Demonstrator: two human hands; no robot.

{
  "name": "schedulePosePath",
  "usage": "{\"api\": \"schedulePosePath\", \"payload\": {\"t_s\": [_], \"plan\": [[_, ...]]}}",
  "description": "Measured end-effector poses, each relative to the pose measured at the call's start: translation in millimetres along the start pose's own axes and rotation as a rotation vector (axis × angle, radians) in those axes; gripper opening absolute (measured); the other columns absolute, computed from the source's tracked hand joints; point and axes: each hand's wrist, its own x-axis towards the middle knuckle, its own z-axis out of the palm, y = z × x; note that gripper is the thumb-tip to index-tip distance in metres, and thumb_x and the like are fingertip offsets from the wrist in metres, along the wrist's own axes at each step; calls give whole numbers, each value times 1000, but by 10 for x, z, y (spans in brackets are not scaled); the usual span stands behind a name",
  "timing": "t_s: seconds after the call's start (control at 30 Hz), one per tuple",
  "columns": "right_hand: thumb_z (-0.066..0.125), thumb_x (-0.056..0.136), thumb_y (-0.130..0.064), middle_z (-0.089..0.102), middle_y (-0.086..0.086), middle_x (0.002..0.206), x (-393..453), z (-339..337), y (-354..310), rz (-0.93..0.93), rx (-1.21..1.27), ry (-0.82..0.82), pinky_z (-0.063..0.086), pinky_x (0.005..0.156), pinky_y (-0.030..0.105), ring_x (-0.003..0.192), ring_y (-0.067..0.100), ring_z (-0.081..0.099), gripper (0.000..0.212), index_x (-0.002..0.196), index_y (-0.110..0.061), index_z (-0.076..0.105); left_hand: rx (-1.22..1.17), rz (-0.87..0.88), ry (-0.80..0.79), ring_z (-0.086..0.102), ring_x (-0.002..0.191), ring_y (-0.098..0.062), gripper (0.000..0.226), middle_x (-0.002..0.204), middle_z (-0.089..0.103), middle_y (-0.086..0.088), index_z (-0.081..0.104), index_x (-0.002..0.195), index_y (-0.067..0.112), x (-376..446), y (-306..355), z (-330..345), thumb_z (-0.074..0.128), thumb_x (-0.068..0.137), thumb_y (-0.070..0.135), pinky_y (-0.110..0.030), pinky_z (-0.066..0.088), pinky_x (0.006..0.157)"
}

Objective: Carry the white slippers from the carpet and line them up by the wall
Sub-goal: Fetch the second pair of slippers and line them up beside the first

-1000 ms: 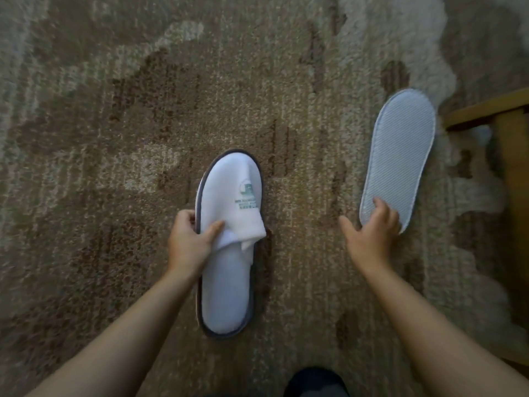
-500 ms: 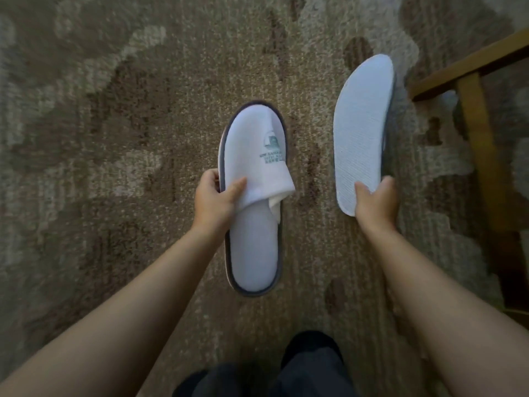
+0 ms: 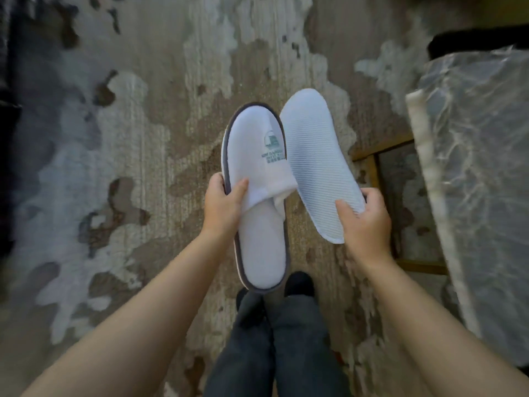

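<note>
Both off the mottled brown-and-grey carpet [image 3: 143, 138] already: left hand [image 3: 224, 206] gripping the grey-trimmed white terry slipper [image 3: 260, 202] right side up, right hand [image 3: 365, 222] clutching the other white slipper [image 3: 316, 164], ribbed sole showing. No wall visible, so carrying and lining up still to go.

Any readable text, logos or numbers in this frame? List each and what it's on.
Green logo print on the toe cover of the upright slipper in the left hand: an emblem over two lines of text, too blurred to read.
Ribbed sole of the sole-up slipper in the right hand: no print.
Nothing else carries text.
</note>
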Motion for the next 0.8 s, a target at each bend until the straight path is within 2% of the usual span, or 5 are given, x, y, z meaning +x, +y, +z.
{"api": "schedulePosePath", "payload": {"t_s": [0.1,0.27,0.43,0.67,0.8], "plan": [[56,83,-16,44,-18,76,-179,-480,-574,-66,9,38,39,47,2,68,-2,47,17,87,-20,41,-25,80,-36,49,67,-12,20,73,49,3,43,68,23,-303,746,-33,55,83,17,-23,45,58],[58,81,-13,46,-17,74,-458,-1069,-1093,-73,74,244,36,47,0,64,-1,47,15,87,-16,44,-96,136,-198,54,84,-25,14,87,55,-7,47,73,22,-679,1586,63,56,82,18,-50,50,81],[57,81,-14,47,-15,73,-869,-1458,-1244,15,105,522,35,48,1,64,1,47,15,87,-16,44,-78,222,-411,54,77,-19,14,79,55,1,48,72,24,-936,2012,364,56,82,20,-41,50,73],[58,81,-19,45,-12,76,-2153,-1594,-1360,268,142,1117,39,53,18,68,5,47,18,90,-17,43,173,429,-967,59,73,-16,8,81,58,1,50,78,24,-1777,2229,713,55,81,29,-31,52,59],[58,82,-18,47,-6,82,-3214,-1443,-1355,435,188,1408,34,53,21,72,11,48,18,94,-15,44,278,499,-1288,58,73,-16,10,78,56,3,48,74,27,-2659,2018,661,54,82,27,-35,52,63]]}}
